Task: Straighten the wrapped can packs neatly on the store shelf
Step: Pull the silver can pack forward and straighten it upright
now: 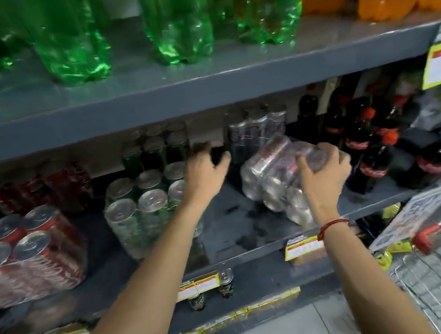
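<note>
Grey store shelf point(254, 237): right hand point(323, 176) gripping tilted clear-wrapped silver can pack point(273, 175); left hand point(205, 172) hovering beside it, fingers spread, empty.

**Can packs on the middle shelf**

We see a silver wrapped pack point(276, 175) tipped on its side, skewed toward the shelf point(234, 240) front. The green pack point(144, 205) and red pack point(20, 252) stand upright to its left, with more packs behind.
</note>
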`<action>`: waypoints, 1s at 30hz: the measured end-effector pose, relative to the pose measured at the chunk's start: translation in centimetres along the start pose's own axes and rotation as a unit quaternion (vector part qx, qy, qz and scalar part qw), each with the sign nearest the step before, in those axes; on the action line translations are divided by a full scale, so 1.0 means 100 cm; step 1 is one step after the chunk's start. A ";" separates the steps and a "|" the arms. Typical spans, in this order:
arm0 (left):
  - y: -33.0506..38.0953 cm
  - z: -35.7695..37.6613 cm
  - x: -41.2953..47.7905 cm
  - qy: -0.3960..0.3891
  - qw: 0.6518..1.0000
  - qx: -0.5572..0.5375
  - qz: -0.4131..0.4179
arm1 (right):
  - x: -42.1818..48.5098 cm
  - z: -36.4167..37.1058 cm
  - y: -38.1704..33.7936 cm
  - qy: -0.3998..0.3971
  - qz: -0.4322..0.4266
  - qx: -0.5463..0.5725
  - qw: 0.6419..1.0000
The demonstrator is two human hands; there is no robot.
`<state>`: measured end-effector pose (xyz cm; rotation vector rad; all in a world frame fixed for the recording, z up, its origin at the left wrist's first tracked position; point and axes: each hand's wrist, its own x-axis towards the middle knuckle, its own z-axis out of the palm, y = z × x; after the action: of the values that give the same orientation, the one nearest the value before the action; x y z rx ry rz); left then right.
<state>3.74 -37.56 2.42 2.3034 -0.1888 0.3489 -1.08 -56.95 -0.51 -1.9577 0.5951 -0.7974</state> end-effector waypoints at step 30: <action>-0.012 0.108 -0.003 0.036 0.977 -0.190 -0.090 | 0.020 -0.001 0.082 -0.195 -0.043 0.120 0.972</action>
<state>5.77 -44.62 -5.55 1.9094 -0.0075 0.2752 -0.53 -62.21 -7.08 -1.8549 0.1703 -0.4887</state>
